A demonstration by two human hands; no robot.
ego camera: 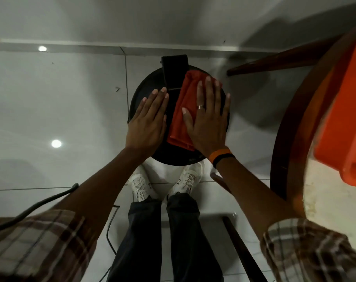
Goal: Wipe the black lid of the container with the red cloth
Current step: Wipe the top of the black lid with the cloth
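The round black lid of the container stands on the floor just ahead of my feet, with a black handle strap across its far side. A folded red cloth lies on the lid's right half. My right hand presses flat on the cloth with its fingers spread; it wears a ring and an orange and black wristband. My left hand rests flat on the bare left half of the lid, fingers together, holding nothing.
A round wooden table with an orange plastic object on it crowds the right side; its dark legs reach toward the lid. A black cable runs over the white tiled floor at lower left. A wall stands behind the container.
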